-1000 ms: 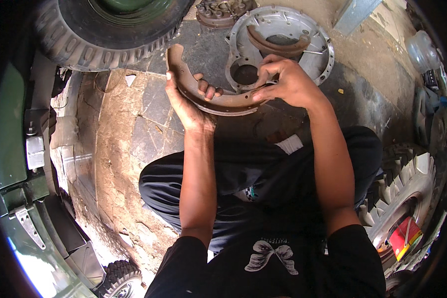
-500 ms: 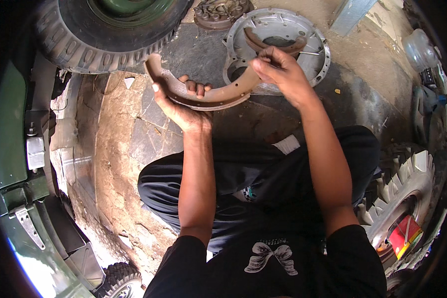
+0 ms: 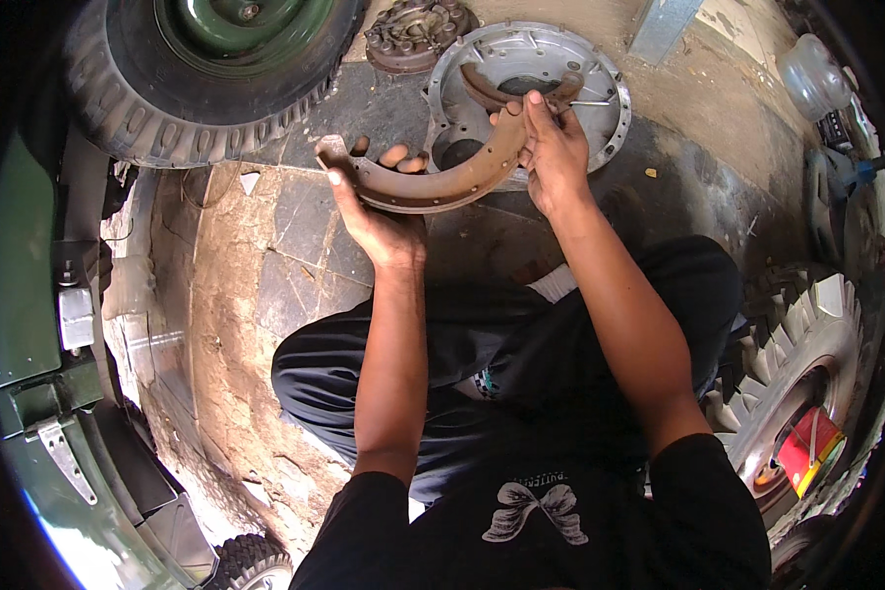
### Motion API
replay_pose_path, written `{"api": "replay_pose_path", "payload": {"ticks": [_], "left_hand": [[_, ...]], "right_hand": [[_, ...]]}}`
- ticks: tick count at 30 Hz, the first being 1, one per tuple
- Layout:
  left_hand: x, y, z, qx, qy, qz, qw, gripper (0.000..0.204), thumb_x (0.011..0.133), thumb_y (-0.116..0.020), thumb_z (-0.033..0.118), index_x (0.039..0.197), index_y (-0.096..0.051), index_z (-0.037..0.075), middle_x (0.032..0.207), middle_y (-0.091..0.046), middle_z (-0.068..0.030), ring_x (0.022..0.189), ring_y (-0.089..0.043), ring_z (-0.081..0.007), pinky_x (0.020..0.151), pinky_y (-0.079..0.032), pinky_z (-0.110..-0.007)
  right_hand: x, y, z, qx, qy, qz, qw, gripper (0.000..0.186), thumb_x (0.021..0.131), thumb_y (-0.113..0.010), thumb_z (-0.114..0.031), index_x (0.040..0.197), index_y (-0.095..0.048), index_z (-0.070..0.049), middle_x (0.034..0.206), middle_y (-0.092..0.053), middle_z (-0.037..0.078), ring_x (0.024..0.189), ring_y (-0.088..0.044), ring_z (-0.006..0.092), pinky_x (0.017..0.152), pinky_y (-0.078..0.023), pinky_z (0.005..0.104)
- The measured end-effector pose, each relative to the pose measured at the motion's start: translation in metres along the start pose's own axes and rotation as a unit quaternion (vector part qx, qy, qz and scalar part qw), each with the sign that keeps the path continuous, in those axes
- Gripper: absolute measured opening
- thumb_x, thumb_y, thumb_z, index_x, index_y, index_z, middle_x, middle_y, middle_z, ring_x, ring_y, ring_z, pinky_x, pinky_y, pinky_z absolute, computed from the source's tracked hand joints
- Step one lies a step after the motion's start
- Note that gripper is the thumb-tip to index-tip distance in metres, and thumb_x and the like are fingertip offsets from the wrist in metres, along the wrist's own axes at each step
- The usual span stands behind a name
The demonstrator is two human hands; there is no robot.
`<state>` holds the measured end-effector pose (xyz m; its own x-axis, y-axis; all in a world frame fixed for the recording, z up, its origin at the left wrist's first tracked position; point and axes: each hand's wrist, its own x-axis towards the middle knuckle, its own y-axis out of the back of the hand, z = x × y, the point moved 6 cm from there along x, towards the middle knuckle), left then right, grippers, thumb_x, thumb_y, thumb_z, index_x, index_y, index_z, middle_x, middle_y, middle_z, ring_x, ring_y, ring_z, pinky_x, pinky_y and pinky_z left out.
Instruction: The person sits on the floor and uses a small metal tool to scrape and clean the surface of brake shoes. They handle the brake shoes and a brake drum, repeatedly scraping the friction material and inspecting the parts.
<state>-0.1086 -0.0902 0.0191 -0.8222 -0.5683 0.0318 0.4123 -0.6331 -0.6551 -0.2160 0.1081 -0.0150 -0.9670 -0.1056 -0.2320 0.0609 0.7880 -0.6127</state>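
A rusty brown, curved brake shoe [image 3: 441, 189] is held up in front of me like a shallow bowl shape, its ends pointing up. My left hand [image 3: 382, 221] grips its left part, with the thumb on the near side and fingertips showing over the inner edge. Around its right end my right hand [image 3: 558, 157] is closed, thumb up at the tip. Behind it, a second brown brake shoe [image 3: 487, 90] lies on a round grey metal housing [image 3: 615, 118] with bolt holes round its rim. A thin metal rod [image 3: 592, 103] rests on the housing too.
A large tyre [image 3: 206, 128] with a green rim lies at the far left. A rusty bolted hub part [image 3: 413, 39] sits beside the housing. Green vehicle bodywork [image 3: 29, 275] runs along the left. A wheel [image 3: 806, 364] with a red-yellow packet [image 3: 809, 447] and a clear plastic jug [image 3: 813, 74] stand right.
The brake shoe has shifted slightly right and its right end is now raised higher. My right hand has turned from a pinch near the end to a fuller hold with the thumb upward.
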Motion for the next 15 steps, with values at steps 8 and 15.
{"api": "replay_pose_path", "payload": {"ticks": [8,15], "left_hand": [[-0.004,0.018,-0.008,-0.142,0.071,0.074,0.985,0.064,0.097,-0.054,0.067,0.104,-0.061,0.004,0.091,-0.064,-0.0121,0.083,-0.061,-0.0292,0.098,-0.049,-0.052],[0.000,0.018,-0.005,-0.185,0.080,0.026,0.979,0.068,0.092,-0.061,0.069,0.108,-0.064,0.003,0.092,-0.068,-0.0130,0.083,-0.063,-0.0286,0.099,-0.049,-0.050]], "right_hand": [[-0.006,-0.013,-0.003,-0.028,0.047,0.031,0.998,0.036,0.102,-0.070,-0.034,0.118,-0.051,-0.008,0.102,-0.075,0.009,0.088,-0.077,0.0221,0.057,-0.047,0.0265],[-0.012,-0.014,-0.007,-0.025,0.050,0.032,0.998,0.034,0.103,-0.070,-0.036,0.115,-0.050,-0.010,0.102,-0.075,0.008,0.086,-0.077,0.0204,0.050,-0.040,0.0235]]}}
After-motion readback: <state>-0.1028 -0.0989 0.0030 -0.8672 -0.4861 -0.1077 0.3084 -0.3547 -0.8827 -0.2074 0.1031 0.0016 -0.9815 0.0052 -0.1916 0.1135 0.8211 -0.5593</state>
